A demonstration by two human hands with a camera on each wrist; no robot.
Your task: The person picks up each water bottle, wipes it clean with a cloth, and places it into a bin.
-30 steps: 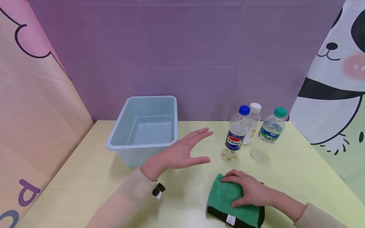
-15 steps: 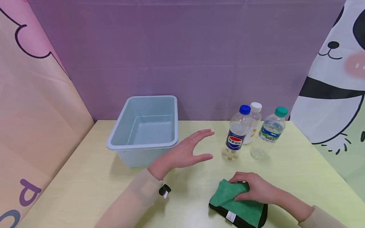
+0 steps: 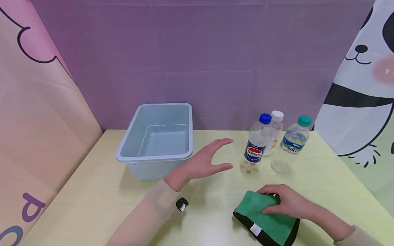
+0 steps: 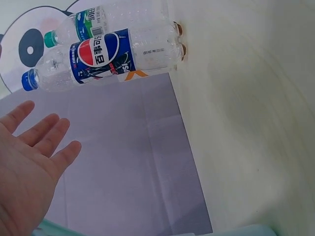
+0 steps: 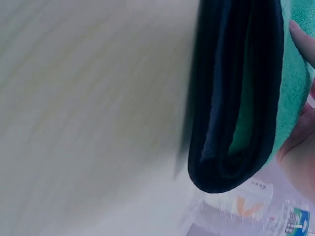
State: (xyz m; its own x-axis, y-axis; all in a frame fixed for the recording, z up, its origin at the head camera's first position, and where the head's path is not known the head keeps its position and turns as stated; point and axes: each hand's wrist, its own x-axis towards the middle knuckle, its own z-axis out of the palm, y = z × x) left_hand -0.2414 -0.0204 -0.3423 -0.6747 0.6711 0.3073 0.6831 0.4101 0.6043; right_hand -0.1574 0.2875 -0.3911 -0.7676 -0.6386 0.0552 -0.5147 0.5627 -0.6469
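My right hand (image 3: 289,202) grips a folded green cloth (image 3: 261,208) with black edging and a small white tag. Its thumb lies on top and the fingers curl over the far side. In the right wrist view the stacked layers of the cloth (image 5: 236,162) show at its folded edge. My left hand (image 3: 204,160) is held out, fingers spread and holding nothing, just left of a Pepsi bottle (image 3: 254,150) with a blue cap. A gap separates that hand from the bottle, also in the left wrist view, where the Pepsi bottle (image 4: 98,56) lies beyond the fingertips.
A light blue plastic bin (image 3: 154,158) stands at the back left, partly behind my left hand. Beside the Pepsi bottle are a white-capped bottle (image 3: 277,124) and a green-capped one (image 3: 292,142). A purple curtain (image 3: 197,61) hangs behind the table (image 3: 77,205).
My right hand has closed its grip on the cloth's far edge, and both have shifted right. My left hand has drifted slightly right. The bottles and bin stay in place.
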